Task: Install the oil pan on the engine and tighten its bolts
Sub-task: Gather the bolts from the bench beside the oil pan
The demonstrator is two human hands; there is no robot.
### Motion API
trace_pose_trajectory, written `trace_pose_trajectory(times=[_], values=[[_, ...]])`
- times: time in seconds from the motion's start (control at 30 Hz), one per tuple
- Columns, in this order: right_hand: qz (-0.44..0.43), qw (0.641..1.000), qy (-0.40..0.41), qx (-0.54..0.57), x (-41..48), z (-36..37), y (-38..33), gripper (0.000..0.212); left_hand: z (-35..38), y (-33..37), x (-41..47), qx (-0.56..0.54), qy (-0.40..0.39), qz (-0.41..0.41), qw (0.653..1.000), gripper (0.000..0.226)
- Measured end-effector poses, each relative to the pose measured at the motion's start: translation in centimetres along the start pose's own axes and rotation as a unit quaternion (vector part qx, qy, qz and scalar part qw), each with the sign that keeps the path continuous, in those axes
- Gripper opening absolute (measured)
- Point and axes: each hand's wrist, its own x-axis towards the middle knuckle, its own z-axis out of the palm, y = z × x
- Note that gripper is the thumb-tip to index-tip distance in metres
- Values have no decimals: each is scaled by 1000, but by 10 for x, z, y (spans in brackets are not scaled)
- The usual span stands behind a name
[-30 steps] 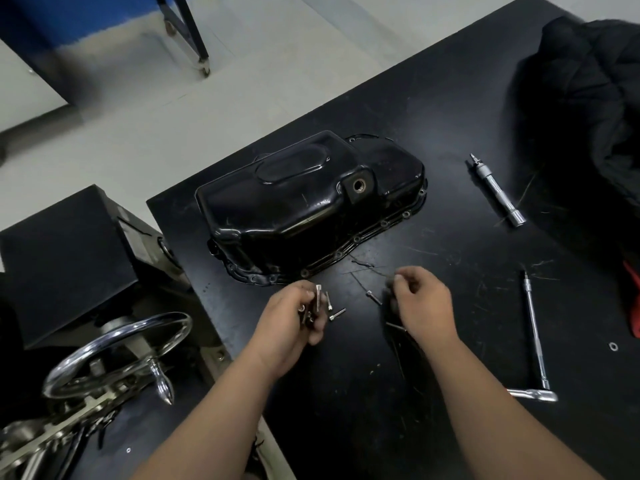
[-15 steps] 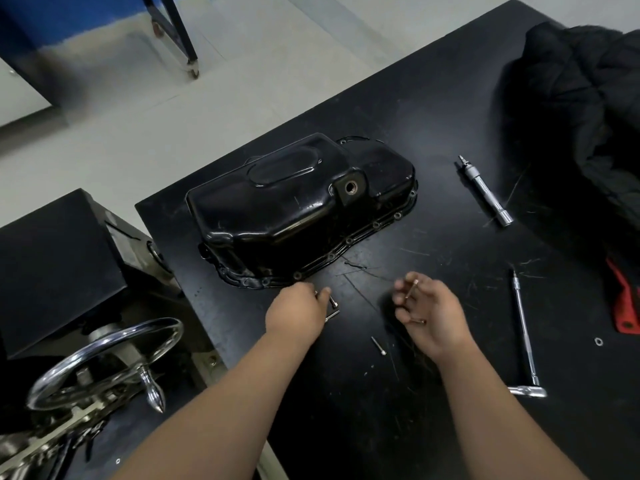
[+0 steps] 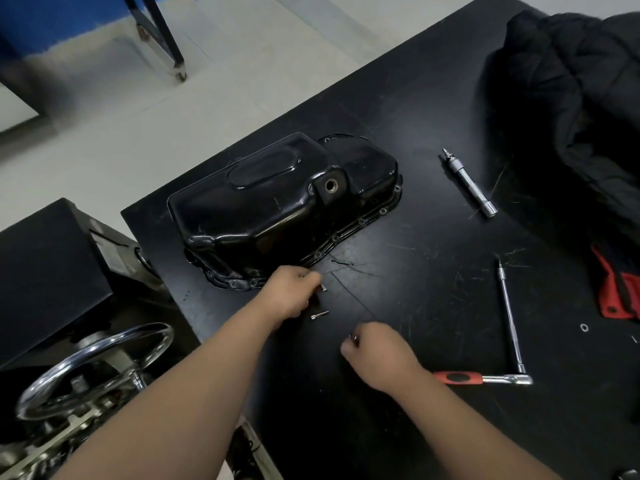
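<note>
Head view: bolt [image 3: 353,337] in right hand [image 3: 381,358] grip

Dim-ish even overhead light w/ soft glare on oil pan [image 3: 263,202], wide-angle warp at edges, slight blur btm left

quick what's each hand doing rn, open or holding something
left hand: curled round a bolt, its tip poking out
right hand: pinching a second bolt at its fingertips
</note>
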Motion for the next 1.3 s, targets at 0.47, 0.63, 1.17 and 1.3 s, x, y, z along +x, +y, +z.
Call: trace_pose_trajectory(times=[0.47, 0.63, 1.17, 1.3], values=[[4, 620, 56, 783, 5, -25, -63, 41, 54, -9, -40, -642, -98, -188, 736, 37], [-149, 875, 138, 440, -9, -15, -73, 25, 53, -9, -51, -744, -177, -77, 640, 18], [-195, 960, 85, -183, 32, 12, -36, 20, 3, -47, -48, -643, -34, -117, 756, 36], [-140, 974, 97, -152, 33, 10, -41, 18, -3, -49, -48, -634, -39, -122, 763, 36]])
